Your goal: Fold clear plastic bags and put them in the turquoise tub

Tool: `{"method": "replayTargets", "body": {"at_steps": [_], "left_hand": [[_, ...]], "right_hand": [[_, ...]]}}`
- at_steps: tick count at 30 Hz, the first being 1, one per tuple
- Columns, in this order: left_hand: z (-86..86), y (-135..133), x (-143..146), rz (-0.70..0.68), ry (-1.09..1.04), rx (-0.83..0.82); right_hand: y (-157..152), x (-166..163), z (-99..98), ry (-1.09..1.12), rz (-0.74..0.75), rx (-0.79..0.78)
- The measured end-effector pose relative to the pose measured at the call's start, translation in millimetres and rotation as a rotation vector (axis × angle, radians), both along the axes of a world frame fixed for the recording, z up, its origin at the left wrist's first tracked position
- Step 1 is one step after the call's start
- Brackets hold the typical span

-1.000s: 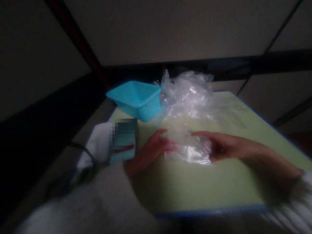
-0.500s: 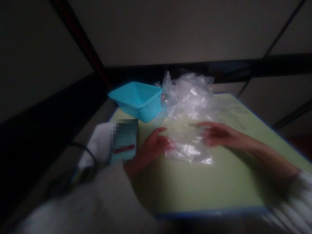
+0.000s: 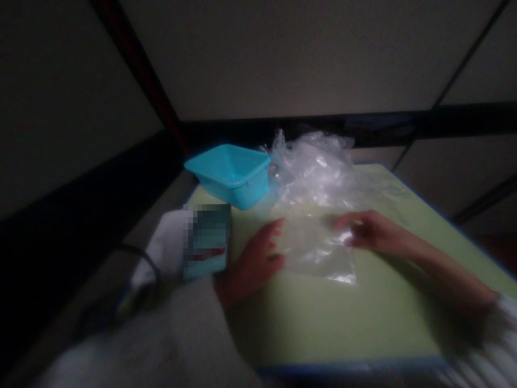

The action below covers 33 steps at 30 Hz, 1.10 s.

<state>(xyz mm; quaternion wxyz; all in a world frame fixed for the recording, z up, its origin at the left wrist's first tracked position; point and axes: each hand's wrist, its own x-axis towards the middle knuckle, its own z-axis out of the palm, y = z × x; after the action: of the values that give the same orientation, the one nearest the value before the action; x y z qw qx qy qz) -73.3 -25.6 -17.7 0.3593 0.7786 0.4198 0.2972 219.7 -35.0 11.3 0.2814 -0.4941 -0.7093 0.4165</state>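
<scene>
A clear plastic bag [image 3: 313, 256] lies flat on the light green table, between my two hands. At its left edge my left hand [image 3: 260, 261] is open, with thumb and fingers apart and the fingertips at the plastic. My right hand [image 3: 374, 233] rests over the bag's upper right edge, its fingers curved and spread from the thumb. It looks open too, though blur hides exactly how the fingertips touch the plastic. Just beyond the bag sits a heap of crumpled clear plastic bags [image 3: 319, 167].
A turquoise plastic basin [image 3: 250, 187] stands at the back left of the table [image 3: 323, 328]. A flat greenish device or box [image 3: 208, 237], partly pixelated, lies left of my left hand, beside a white item [image 3: 167, 242] and a dark cable [image 3: 141, 249]. Walls rise behind and left.
My left hand has drawn slightly back from the bag, its fingers spreading. The bag lies flatter than before. My right hand has stayed near the right edge. The view has tilted up slightly.
</scene>
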Motion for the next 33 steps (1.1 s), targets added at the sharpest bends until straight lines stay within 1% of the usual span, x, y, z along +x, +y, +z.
{"method": "replayTargets", "body": {"at_steps": [2,4,7,11,15,18,21,23,26,28,30,33], "left_hand": [[-1.2,-1,-1,-0.021,0.099,0.137],[-0.5,-3,-2,-0.062,0.174,0.228],[2.6,-7,-3,-0.144,0.245,0.295],[5.0,-10,-3,-0.285,0.349,0.333],[6.6,-9,-3,-0.408,0.437,0.348],[9.9,-9,-3,-0.460,0.469,0.337],[13.6,-10,-3,-0.524,0.458,0.346],[16.0,-11,-2,-0.608,0.403,0.358],[19.8,-13,-1,-0.723,0.307,0.320],[21.9,-15,0,-0.728,0.277,0.258],[23.0,-16,0,-0.725,0.276,0.221],[21.8,-15,0,-0.774,0.283,0.251]], "right_hand": [[0,0,-3.0,0.005,0.014,-0.020],[-1,0,-5.7,-0.006,0.024,-0.030],[-1,0,-8.4,-0.031,0.037,-0.004],[-1,2,-11.0,-0.027,0.031,-0.007],[2,6,-14.1,-0.062,0.015,-0.004],[2,8,-13.5,-0.141,-0.037,0.035],[-2,2,-6.5,-0.202,-0.120,0.111],[-8,-9,0.5,-0.147,-0.154,0.149],[-16,-26,7.6,0.045,-0.099,0.084],[-18,-34,7.6,0.144,-0.025,0.006],[-17,-36,4.7,0.191,0.029,-0.061],[-12,-32,0.1,0.188,0.045,-0.118]]}}
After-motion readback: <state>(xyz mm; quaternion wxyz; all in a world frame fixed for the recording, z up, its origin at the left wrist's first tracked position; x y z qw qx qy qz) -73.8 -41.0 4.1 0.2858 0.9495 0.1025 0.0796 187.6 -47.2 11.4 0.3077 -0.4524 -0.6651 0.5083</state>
